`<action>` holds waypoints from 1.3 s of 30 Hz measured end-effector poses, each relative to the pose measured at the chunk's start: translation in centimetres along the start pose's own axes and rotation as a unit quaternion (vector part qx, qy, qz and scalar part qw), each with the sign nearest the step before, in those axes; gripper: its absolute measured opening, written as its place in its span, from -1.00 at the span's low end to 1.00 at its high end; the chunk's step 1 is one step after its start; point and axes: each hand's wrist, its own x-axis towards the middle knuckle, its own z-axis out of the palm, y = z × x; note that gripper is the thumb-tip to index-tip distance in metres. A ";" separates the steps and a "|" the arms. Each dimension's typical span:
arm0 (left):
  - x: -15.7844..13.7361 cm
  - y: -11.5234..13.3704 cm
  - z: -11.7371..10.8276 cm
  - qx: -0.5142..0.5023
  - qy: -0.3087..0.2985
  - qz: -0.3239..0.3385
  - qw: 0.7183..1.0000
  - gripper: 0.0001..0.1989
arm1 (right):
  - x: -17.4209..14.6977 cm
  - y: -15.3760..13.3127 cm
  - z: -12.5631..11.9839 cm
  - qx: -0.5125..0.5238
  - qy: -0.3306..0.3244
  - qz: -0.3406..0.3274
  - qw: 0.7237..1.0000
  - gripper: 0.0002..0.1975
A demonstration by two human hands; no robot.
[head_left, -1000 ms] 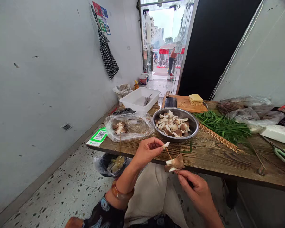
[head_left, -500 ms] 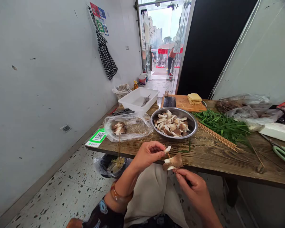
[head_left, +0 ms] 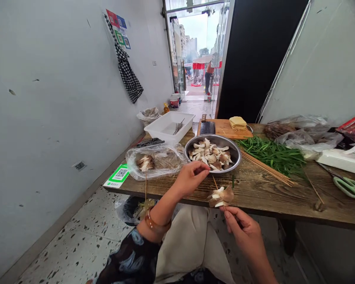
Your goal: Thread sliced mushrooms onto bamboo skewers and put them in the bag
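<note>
Pale walls and a glass doorway fill the far end of my feed, with a black panel right of the opening and a checked cloth hanging to its left. Speckled floor shows below the dark, grained wooden counter. On that counter I see a steel bowl of mushroom pieces, a white tray and a cutting board behind it, clear plastic to its left, and loose greens and bare sticks to its right. My right hand has a narrow grip, pinching a skewer just below its threaded mushrooms, which appear against the counter's near edge. My left hand is at the bowl's near rim, fingers curled; I cannot tell whether its grip holds anything.
</note>
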 end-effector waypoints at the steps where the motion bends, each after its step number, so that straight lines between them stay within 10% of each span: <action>1: 1.1 0.1 0.2 0.046 0.012 0.014 0.999 -0.86 | 0.0 0.1 -0.1 0.003 0.007 0.003 1.000 -0.67; 8: 6.9 -0.6 2.5 0.282 -0.063 0.035 0.957 -0.84 | 0.0 0.0 -0.9 -0.014 0.034 -0.020 0.999 -0.68; 15: 8.8 -2.4 3.8 0.266 -0.097 0.032 0.959 -0.94 | 0.3 -0.2 -1.5 -0.012 0.039 -0.032 0.999 -0.69; 24: 8.0 -2.4 2.5 -0.019 -0.071 -0.004 0.997 -0.93 | 0.4 -0.2 -1.9 -0.004 0.048 -0.030 0.998 -0.70; 29: 6.4 -1.1 1.7 -0.313 -0.004 -0.110 0.943 -0.70 | 0.3 -0.4 -1.8 0.003 0.043 -0.029 0.999 -0.70; 39: 1.4 0.0 1.3 -0.467 -0.007 -0.159 0.870 -0.70 | 0.1 -0.9 -1.0 -0.014 0.033 -0.045 0.998 -0.71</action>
